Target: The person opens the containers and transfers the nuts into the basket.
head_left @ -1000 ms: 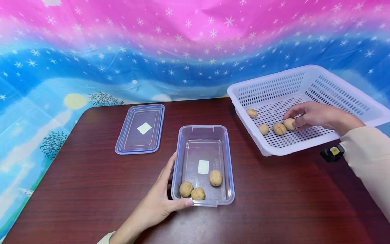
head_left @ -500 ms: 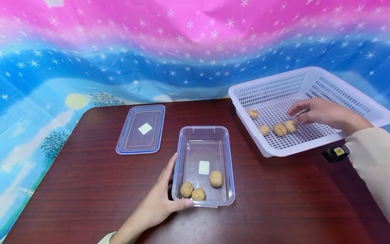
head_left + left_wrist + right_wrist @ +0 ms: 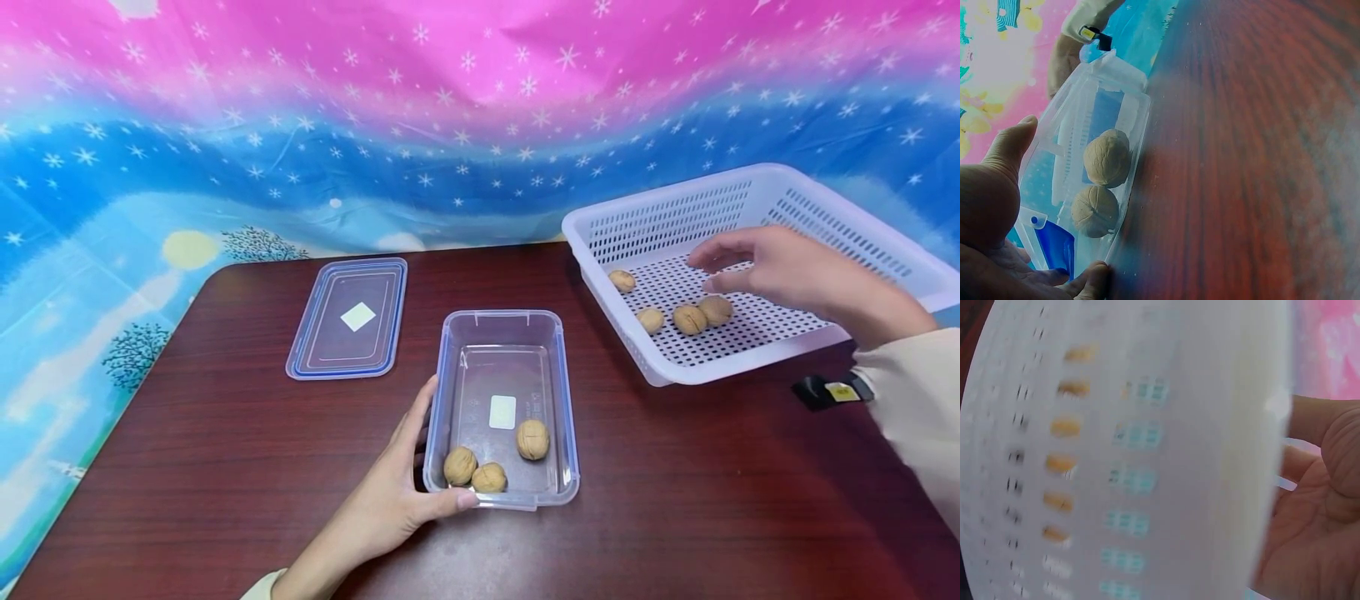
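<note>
My left hand (image 3: 390, 492) grips the near left corner of a clear plastic food container (image 3: 498, 367), thumb over the front rim and fingers along the left side. Inside lie a walnut (image 3: 532, 439) at the right and two more at the near left. The left wrist view shows two walnuts (image 3: 1107, 157) through the wall. My right hand (image 3: 795, 275) hovers inside the white plastic basket (image 3: 675, 372), fingers loosely bent and holding nothing. Just below its fingertips sits a walnut (image 3: 716, 311), beside another walnut (image 3: 689, 319). In the right wrist view the basket wall partly hides this hand (image 3: 1316, 494).
Two other walnuts (image 3: 649, 321) lie near the basket's left wall. A clear lid (image 3: 348, 346) with a blue seal rests on the dark red wooden table (image 3: 225, 467), left of the container. A patterned cloth (image 3: 450, 150) hangs behind the table.
My right hand has come off the walnut at its fingertips and risen above it. That walnut stays beside its neighbour. My left hand and the container keep their place.
</note>
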`<state>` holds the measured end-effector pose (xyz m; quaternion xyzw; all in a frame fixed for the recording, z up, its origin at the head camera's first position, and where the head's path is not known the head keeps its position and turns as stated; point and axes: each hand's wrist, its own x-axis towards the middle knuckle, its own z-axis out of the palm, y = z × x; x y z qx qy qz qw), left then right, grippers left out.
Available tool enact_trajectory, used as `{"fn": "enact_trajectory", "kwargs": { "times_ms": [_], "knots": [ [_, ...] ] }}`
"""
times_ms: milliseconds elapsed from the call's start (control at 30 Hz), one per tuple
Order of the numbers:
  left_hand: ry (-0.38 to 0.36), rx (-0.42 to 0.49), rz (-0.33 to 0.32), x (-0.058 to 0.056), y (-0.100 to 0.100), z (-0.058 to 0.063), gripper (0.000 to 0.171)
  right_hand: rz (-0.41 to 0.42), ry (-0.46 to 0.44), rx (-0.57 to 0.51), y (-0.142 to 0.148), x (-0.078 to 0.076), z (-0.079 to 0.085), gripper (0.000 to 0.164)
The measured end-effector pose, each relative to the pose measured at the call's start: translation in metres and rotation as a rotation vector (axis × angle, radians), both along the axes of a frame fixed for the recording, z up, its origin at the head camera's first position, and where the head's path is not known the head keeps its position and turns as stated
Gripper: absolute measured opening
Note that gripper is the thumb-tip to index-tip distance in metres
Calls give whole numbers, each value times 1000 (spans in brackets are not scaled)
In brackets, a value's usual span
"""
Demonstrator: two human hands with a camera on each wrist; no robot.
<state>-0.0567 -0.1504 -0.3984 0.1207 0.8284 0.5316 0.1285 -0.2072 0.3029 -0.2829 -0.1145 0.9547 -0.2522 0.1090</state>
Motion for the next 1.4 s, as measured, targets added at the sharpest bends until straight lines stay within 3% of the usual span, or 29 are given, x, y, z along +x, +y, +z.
{"fn": "enact_trajectory", "kwargs": {
  "times_ms": [367, 667, 1067, 1400],
  "knots": [
    [1, -7, 2, -1, 0, 0, 122, 5, 81, -34, -36, 23, 9, 39],
    [-1, -5, 1, 0, 0, 0, 122, 68, 150, -136, -67, 44, 9, 36],
    [-7, -3, 4, 1, 1, 0, 123, 166, 79, -259, -107, 70, 0, 34],
    [-1, -7, 3, 0, 0, 0, 123, 350, 59, -414, -143, 79, -19, 32]
  ]
}}
